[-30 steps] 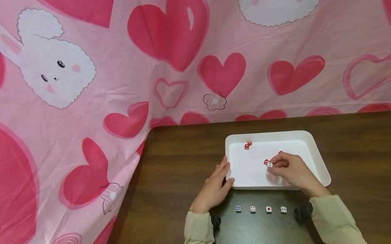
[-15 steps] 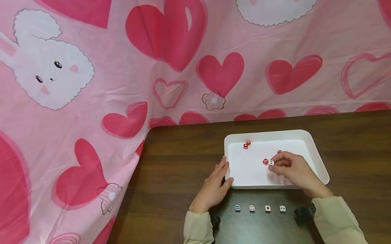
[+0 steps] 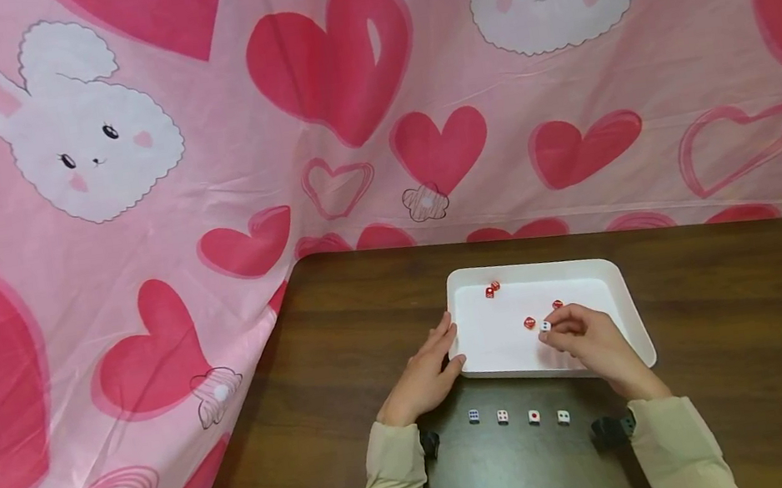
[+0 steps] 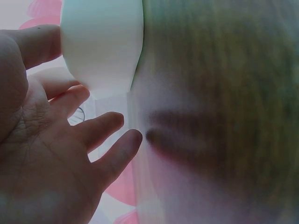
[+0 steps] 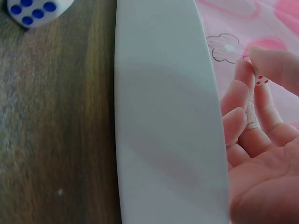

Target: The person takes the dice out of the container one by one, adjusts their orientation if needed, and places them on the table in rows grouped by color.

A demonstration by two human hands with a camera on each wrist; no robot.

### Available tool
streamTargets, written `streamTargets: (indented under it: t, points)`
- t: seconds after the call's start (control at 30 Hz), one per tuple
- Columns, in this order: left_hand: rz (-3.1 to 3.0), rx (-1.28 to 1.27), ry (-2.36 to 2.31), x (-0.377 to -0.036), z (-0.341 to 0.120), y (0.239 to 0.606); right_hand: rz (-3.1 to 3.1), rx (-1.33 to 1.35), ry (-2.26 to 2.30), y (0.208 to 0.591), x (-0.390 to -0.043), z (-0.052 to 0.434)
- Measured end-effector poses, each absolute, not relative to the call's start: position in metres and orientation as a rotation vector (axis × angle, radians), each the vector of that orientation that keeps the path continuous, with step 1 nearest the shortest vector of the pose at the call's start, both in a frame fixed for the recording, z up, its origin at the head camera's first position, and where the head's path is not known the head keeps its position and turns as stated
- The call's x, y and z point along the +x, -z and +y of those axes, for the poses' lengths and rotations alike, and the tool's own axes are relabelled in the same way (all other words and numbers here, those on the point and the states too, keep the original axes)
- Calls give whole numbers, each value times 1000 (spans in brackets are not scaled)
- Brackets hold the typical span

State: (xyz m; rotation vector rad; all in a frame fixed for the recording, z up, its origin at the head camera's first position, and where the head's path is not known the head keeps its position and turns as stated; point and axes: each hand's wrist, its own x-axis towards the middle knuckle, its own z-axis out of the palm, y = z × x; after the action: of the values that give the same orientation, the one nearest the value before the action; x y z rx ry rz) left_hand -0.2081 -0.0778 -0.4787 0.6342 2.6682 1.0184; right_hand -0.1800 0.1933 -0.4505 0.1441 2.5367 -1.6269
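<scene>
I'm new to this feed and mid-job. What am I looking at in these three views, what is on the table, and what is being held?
There is no machine here: a person works with two bare hands. The wide picture comes from a camera on the person's head, looking down at a brown table backed by a pink cloth with hearts and bunnies. The two close pictures come from cameras on the wrists, so each shows its own hand from very near, and the left one is blurred.

On the table stands a white tray with several red dice in it. Nearer the person, four white dice lie in a row.

The left hand rests with straight fingers against the tray's left edge. The right hand pinches a small white die over the tray; the right wrist view shows its red dots.
</scene>
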Motion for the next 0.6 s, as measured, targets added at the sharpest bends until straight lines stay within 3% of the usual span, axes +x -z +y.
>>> streamTargets:
  t: [0.6]
  points:
    - [2675, 650, -1018, -207, -78, 479, 2542, 131, 1642, 449, -176, 196]
